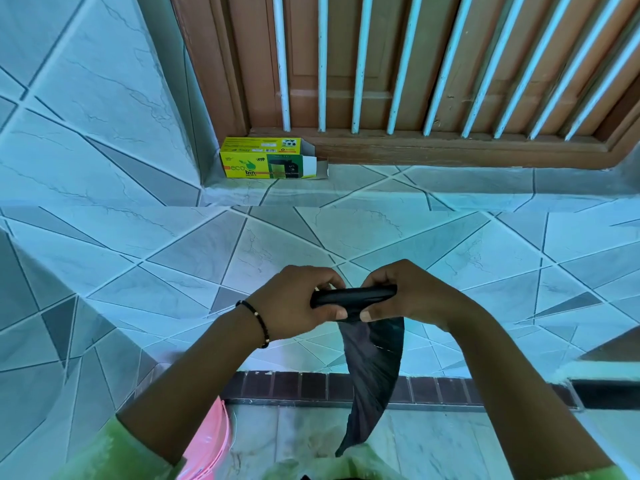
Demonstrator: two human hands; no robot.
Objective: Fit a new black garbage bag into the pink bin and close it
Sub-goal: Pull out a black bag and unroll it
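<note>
Bin (211,441): only a pink edge shows, low and left of centre, partly behind the left forearm. I cannot tell if its lid is up or down.
Left hand (294,303): fingers curled over the left end of the roll, thumb pressed under it. A beaded bracelet (258,322) sits on this wrist.
Roll (353,296): a black roll of bags, held level between the two hands, above the tiled ledge (242,244).
Bag (370,368): one black bag hangs from the roll as a loose tail, its tip down near the green clothing at the bottom edge.
Right hand (405,296): fingers wrapped over the right end of the roll, thumb pinching where the tail leaves it.
Box (266,162): a yellow bin-bag carton, its end flap open, well apart from the hands, in the corner by the wooden door (381,81).
Step in hand: most likely freeing one bag from the roll; the bin is not yet lined.
Doing it well: keep the roll steady with the left hand, draw the tail out with the right until the tear line shows, then part it with a short, even pull so the film does not stretch or split. Keep the rest wound.
Count: two hands, one roll, one loose bag, one bin, one box, one bracelet.
</note>
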